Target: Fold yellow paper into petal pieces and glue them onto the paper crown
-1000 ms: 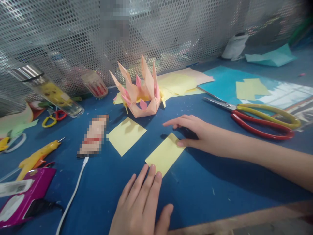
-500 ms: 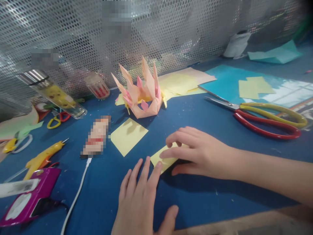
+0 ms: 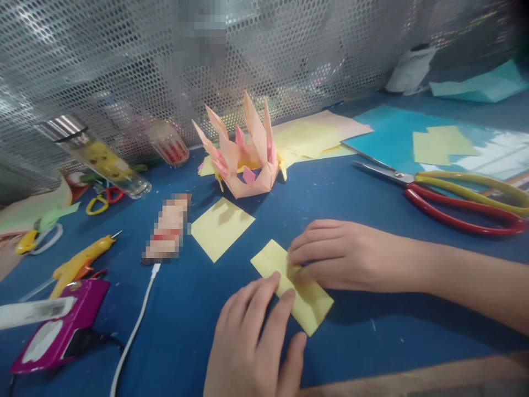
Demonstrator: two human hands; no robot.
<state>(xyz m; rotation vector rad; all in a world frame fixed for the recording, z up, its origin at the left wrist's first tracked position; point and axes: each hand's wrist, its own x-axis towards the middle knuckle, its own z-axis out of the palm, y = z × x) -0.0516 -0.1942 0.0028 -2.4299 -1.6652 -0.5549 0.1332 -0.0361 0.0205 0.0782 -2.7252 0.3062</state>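
Observation:
A small yellow paper rectangle (image 3: 308,302) lies on the blue table top (image 3: 363,336), turned on a slant. My left hand (image 3: 252,347) rests with its fingertips pressed on the paper's near edge. Coming in from the right, my right hand (image 3: 343,255) lies flat over the paper's far side with its fingers close together, pinning it down. A second yellow square (image 3: 222,227) sits flat just beyond, untouched. Behind that stands a folded pink paper crown (image 3: 243,157).
Large red and yellow scissors (image 3: 454,193) lie at the right on teal paper (image 3: 384,138). At the left are a yellow glue gun (image 3: 76,264), a magenta box (image 3: 58,333), a white cable (image 3: 134,331), a bottle (image 3: 99,160). A perforated metal screen (image 3: 289,49) stands behind.
The yellow paper has been turned and slid nearer to me. My right hand came down flat on it and my left hand moved up onto its near edge.

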